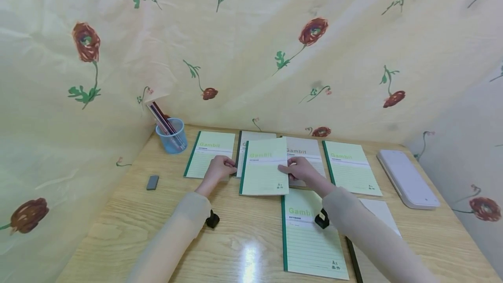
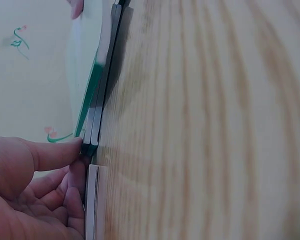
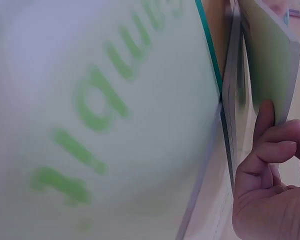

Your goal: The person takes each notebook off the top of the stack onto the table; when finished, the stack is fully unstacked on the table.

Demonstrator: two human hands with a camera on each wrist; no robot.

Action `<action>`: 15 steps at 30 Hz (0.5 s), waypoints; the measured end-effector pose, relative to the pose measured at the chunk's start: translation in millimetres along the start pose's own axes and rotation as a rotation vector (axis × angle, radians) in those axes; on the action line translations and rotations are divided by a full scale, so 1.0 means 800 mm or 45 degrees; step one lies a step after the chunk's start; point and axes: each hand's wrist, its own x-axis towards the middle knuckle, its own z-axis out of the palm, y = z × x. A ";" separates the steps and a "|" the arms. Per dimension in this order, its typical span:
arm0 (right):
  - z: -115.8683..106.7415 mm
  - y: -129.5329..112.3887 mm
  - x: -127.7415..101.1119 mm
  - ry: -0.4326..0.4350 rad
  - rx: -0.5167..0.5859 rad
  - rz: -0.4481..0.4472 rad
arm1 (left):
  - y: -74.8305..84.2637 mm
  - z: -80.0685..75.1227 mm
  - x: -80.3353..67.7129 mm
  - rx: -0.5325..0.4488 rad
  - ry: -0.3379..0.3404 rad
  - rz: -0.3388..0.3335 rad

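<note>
Both hands held one green notebook (image 1: 263,167) over the row at the back of the surface (image 1: 243,248): the left hand (image 1: 221,167) pinched its spine edge, the right hand (image 1: 300,170) its opposite edge, thumb on the cover. It lay partly across a grey notebook (image 1: 253,136) and against another (image 1: 304,150).

The likeliest slip was, I judged, the book skewing as it settled, since each hand held only a thin edge. It could drag the grey ones beneath out of line, or a single cover could peel up instead of the whole book. The near notebook (image 1: 310,235), close under the right sleeve, might also get nudged.

Much stayed unclear. The left wrist view showed stacked edges (image 2: 92,135) at the fingertips (image 2: 65,152), but which book each belonged to could not be told. The right wrist view was blurred lettering. The grey notebooks were mostly covered, and a white sheet (image 1: 379,213) was cut off by the right arm.
</note>
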 end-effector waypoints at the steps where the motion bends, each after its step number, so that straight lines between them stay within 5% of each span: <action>1: 0.002 0.001 -0.006 -0.002 0.010 0.007 | 0.000 0.000 0.000 -0.004 0.000 0.000; 15: 0.039 0.027 -0.099 -0.060 0.158 0.006 | 0.003 0.002 -0.001 -0.002 0.000 -0.033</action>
